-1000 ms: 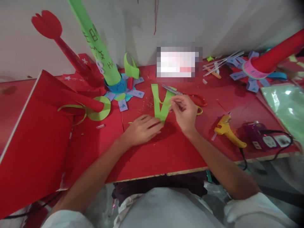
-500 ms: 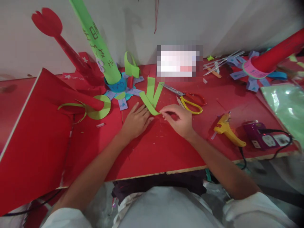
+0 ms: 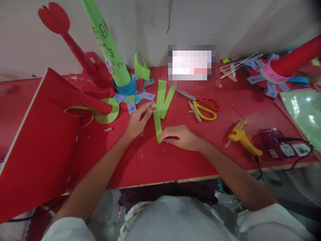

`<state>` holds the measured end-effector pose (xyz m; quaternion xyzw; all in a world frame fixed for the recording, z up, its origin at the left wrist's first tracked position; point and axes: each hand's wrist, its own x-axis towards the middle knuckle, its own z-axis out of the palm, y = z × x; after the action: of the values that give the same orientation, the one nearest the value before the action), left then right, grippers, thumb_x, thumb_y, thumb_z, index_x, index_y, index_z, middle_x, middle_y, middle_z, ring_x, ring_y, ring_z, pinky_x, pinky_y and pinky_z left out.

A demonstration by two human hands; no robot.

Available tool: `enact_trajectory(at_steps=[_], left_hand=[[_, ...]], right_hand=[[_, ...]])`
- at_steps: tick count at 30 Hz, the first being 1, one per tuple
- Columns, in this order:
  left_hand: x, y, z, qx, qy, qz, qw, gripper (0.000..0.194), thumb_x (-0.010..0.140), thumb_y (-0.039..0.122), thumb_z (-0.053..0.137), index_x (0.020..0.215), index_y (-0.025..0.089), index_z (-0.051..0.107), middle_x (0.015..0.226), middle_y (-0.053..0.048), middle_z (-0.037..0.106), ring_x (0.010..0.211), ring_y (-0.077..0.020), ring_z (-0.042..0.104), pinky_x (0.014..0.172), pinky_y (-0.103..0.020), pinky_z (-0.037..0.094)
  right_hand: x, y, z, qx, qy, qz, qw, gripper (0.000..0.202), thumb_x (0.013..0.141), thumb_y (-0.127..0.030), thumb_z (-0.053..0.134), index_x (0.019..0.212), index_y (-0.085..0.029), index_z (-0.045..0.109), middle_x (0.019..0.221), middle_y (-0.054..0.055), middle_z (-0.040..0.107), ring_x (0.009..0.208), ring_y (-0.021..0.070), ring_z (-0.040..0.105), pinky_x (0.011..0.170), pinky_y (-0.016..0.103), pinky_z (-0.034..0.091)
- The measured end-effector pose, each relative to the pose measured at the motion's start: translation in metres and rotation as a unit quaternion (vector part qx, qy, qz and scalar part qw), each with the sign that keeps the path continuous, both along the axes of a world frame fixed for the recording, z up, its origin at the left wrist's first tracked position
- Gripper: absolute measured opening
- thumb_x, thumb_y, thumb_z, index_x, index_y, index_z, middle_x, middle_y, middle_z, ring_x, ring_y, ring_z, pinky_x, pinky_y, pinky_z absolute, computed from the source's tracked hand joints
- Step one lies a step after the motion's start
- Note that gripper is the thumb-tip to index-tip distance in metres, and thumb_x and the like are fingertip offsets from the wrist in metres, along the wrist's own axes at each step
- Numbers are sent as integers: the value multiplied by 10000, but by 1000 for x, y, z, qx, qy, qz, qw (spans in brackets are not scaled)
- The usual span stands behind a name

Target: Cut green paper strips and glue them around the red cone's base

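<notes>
Positioning seems the step: the right grip [image 3: 180, 137] pinches a green strip [image 3: 157, 125], other strips [image 3: 161, 95] ahead; whether the left grip [image 3: 137, 121] grasps any is unclear. Next calls for light handling.

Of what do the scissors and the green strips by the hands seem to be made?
Scissors: blades probably metal, grey with a shine; handles perhaps smooth plastic or a coating, judging by their even red and yellow. Green strips: likely matte paper or thin foam, straight-edged, without gloss.
</notes>
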<state>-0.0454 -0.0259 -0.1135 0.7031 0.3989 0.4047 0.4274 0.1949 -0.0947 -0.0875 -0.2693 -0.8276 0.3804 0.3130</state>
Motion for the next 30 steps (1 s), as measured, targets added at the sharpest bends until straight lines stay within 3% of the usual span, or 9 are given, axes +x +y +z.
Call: enact_trajectory(at_steps=[6,9,13,17,20,22,24,26,30], left_hand=[[2,-9,11,184,156,44,970,323,1106,379,502,1185,204,762,1193,-87,810,1139,-218,741,1008,-403,552],[5,-20,18,301,233,-1,925,286,1107,327,504,1133,206,761,1073,-62,828,1032,-215,745,966,-421,504],[9,-30,21,424,303,-94,848,246,1094,351,552,1208,202,710,1047,-61,813,962,-211,721,932,-418,462],[11,-31,19,478,356,-134,791,233,1090,330,567,1244,194,675,907,-34,751,834,-186,662,816,-384,427],[12,-28,16,495,372,-146,772,212,1089,282,561,1239,184,675,902,-32,720,828,-184,641,777,-375,411],[12,-28,16,489,386,-149,768,224,1092,273,551,1255,183,676,902,-35,706,837,-186,633,775,-372,409],[11,-28,16,480,398,-151,767,247,1094,262,543,1293,192,671,900,-36,696,855,-189,631,780,-371,408],[10,-29,17,476,401,-151,768,264,1091,238,537,1317,207,671,921,-37,697,870,-189,630,796,-370,416],[8,-28,15,472,387,-154,777,243,1082,219,531,1236,206,718,965,-47,709,859,-185,625,794,-372,434]], right_hand=[[7,2,9,-110,98,-39,988,194,1033,-377,674,1001,-206,760,948,53,792,788,155,738,694,251,580],[13,9,9,-93,87,-104,986,212,1009,-407,698,984,-203,752,951,58,786,802,170,716,712,276,560],[19,22,-2,-32,14,-154,988,81,975,-244,658,1004,-214,727,955,60,757,854,201,699,781,320,551],[19,27,-8,11,-47,-152,987,181,956,-145,590,1066,-208,719,1068,102,752,1013,252,708,916,389,557],[24,14,4,14,-47,-181,982,219,992,-192,600,1184,-217,701,1226,125,732,1110,268,708,974,416,566],[36,-5,17,3,-38,-239,970,234,1034,-249,582,1245,-238,682,1253,114,727,1038,244,730,926,397,591],[55,-30,28,29,-58,-340,938,190,1049,-300,588,1195,-245,698,1140,91,755,982,243,738,915,399,593],[79,-58,29,78,-122,-464,874,180,1049,-294,572,1131,-241,724,1082,100,763,985,269,731,937,439,581],[119,-109,3,152,-256,-625,722,309,1004,-208,511,1221,-205,731,1228,181,743,1212,371,667,1084,601,503]])
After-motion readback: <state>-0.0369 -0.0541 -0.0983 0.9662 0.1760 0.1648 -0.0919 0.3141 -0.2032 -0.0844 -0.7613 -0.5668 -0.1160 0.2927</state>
